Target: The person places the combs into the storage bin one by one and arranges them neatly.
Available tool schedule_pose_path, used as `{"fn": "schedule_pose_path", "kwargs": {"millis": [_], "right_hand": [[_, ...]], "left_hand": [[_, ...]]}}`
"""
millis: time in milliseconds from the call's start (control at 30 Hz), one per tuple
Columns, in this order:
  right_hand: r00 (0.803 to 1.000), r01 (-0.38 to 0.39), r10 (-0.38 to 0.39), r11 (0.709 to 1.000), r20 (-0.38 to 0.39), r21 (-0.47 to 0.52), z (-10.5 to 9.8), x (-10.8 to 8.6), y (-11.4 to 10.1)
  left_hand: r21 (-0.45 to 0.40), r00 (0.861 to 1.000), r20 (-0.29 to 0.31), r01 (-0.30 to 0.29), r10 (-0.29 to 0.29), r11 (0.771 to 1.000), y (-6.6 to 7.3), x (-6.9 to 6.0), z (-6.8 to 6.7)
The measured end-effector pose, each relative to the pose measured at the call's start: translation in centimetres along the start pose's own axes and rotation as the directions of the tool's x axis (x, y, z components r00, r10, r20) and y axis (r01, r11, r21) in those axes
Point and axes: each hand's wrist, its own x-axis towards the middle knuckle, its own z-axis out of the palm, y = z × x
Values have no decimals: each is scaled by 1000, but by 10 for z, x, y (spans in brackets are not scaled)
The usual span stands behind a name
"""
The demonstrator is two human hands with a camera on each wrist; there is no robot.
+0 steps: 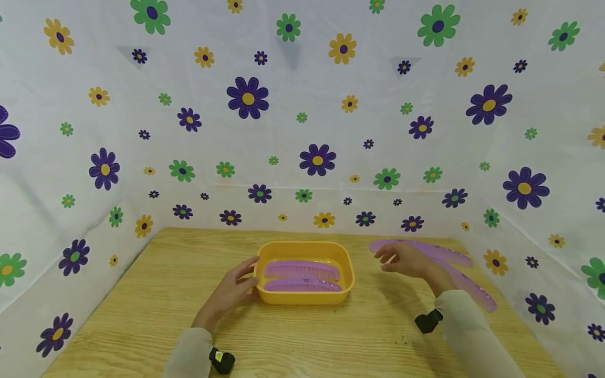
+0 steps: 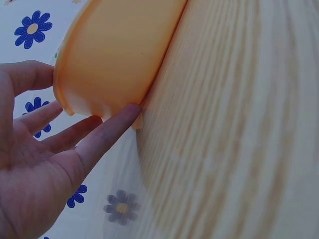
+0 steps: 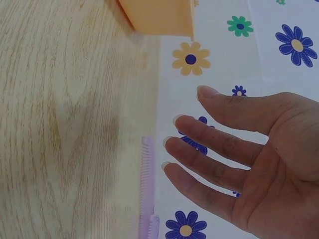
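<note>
A yellow plastic basin (image 1: 307,298) sits on the table, with two purple combs lying inside: one at the back (image 1: 302,269) and one in front (image 1: 302,285). Against the basin's left end rests my left hand (image 1: 231,289); in the left wrist view its extended fingers (image 2: 112,132) touch the outer wall and rim. My right hand (image 1: 408,261) hovers at the right over two more purple combs, a far one (image 1: 449,253) and a near one (image 1: 472,287), each partly hidden by the hand or arm. Nothing is between its loosely bent, spread fingers (image 3: 214,139).
The wooden table (image 1: 302,341) has a few small dark specks (image 1: 402,340) near the front right. A white cloth (image 1: 302,131) with printed flowers rises behind and along both sides. Each wrist carries a small black camera.
</note>
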Motion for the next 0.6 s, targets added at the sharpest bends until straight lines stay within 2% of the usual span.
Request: {"fn": "schedule_pose_path", "kwargs": {"millis": [267,600], "right_hand": [[1000,-12,12,1000,4,-6,2,3,8],[999,31,-31,999,-10,-26,-2,1,12]], "left_hand": [[-2,1000,0,-7,7,1000,-1,1,-1],[-10,1000,-4,-1,1,1000,-4,2,-2]]}}
